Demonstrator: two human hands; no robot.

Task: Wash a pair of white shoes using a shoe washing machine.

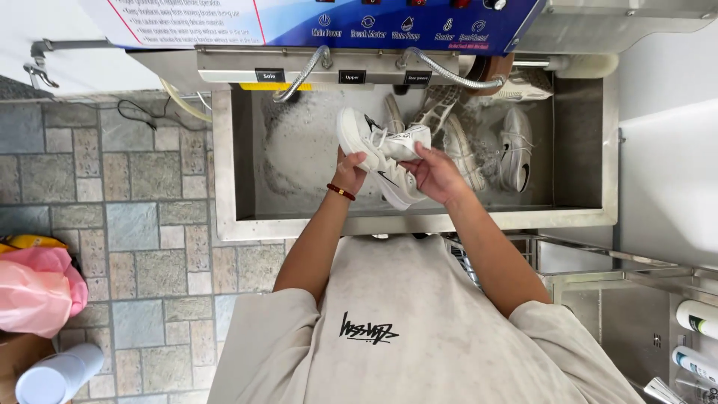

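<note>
I hold a white sneaker (378, 150) with black marks over a steel wash basin (247, 179). My left hand (349, 169), with a red bead bracelet at the wrist, grips the shoe's underside and heel. My right hand (434, 173) pinches the tongue and lace area from the right. More white sneakers (516, 146) lie in the basin's right half, one (458, 150) right behind my right hand. Foam covers the basin floor at the left.
Two flexible metal hoses (303, 75) hang from the blue-panelled machine (389, 22) above the basin. A pink plastic bag (37, 288) and a white cylinder (56, 374) sit on the tiled floor at left. Bottles (699, 318) lie on a steel shelf at right.
</note>
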